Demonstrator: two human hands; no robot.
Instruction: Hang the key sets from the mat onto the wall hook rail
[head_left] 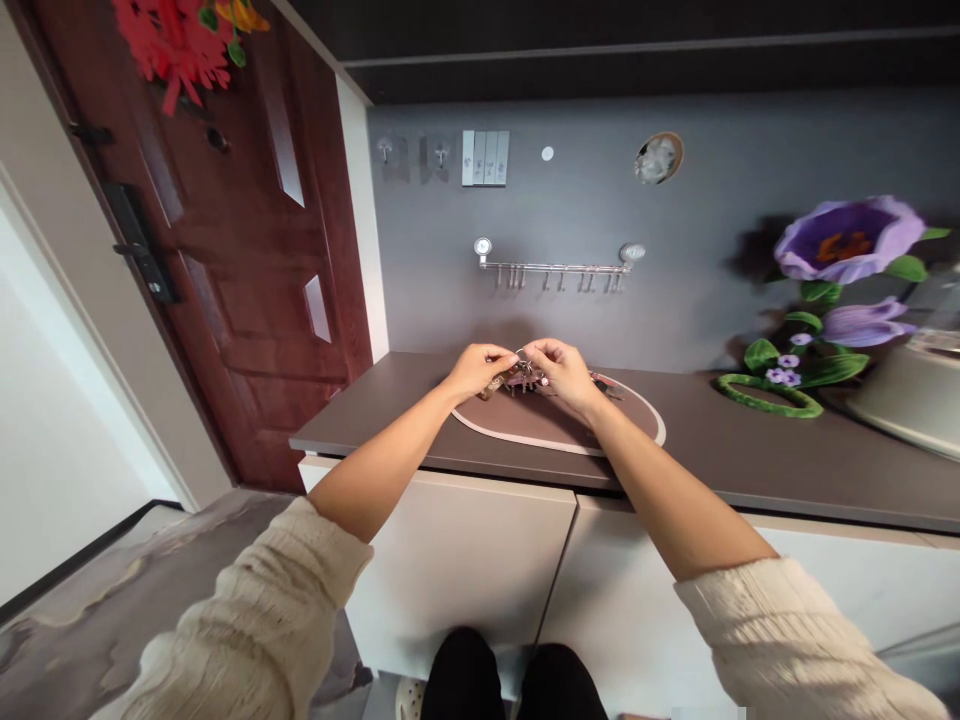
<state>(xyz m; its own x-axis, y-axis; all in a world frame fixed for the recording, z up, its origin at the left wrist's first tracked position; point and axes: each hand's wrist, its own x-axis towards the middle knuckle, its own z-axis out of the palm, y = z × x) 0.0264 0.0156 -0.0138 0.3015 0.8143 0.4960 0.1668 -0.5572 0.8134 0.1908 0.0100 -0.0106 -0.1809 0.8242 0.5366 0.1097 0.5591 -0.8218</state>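
Observation:
Both my hands meet over an oval mat (634, 420) on a brown cabinet top (750, 470). My left hand (478, 368) and my right hand (561, 372) each pinch a bunch of keys on a metal ring (523, 374), held between them just above the mat. Small tags hang from the bunch. Fingers of both hands are closed around the ring. The far side of the bunch is hidden behind my right hand.
A rail with several hooks (556, 268) is fixed to the grey wall above the mat, with two single hooks (412, 155) and a switch panel (485, 157) higher up. A dark red door (225, 250) stands left. Purple artificial flowers (840, 290) lie right.

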